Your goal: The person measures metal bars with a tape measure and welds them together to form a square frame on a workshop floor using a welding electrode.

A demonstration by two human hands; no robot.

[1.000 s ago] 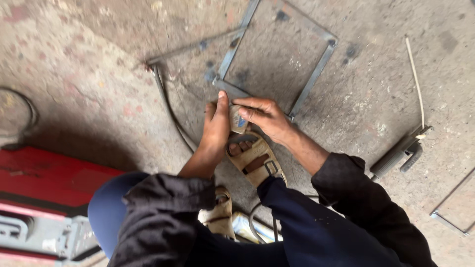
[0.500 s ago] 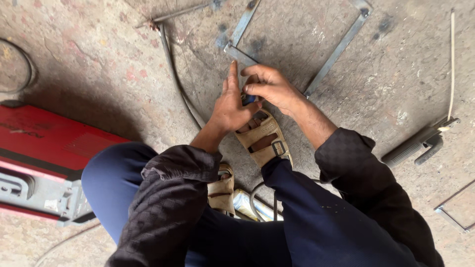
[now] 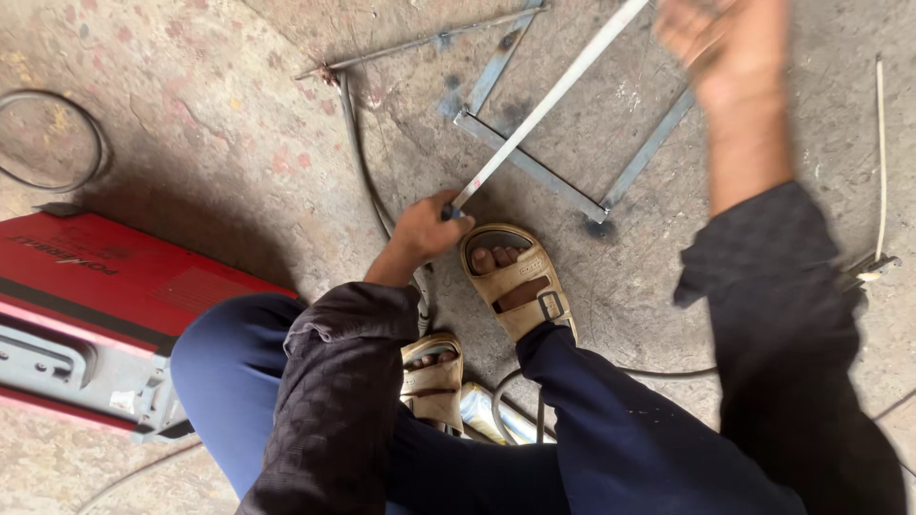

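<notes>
On the stained concrete floor, a grey square flat-bar metal frame lies far of the tan sandal. The left hand has its fingers clamped on a long pale metal strip slanting across the frame toward the blurred right hand, whose fingers cannot be told. A red metal machine case sits left.

Red welder case; tan sandals; navy trousers (sleeve dark, checked); grey frame.
</notes>
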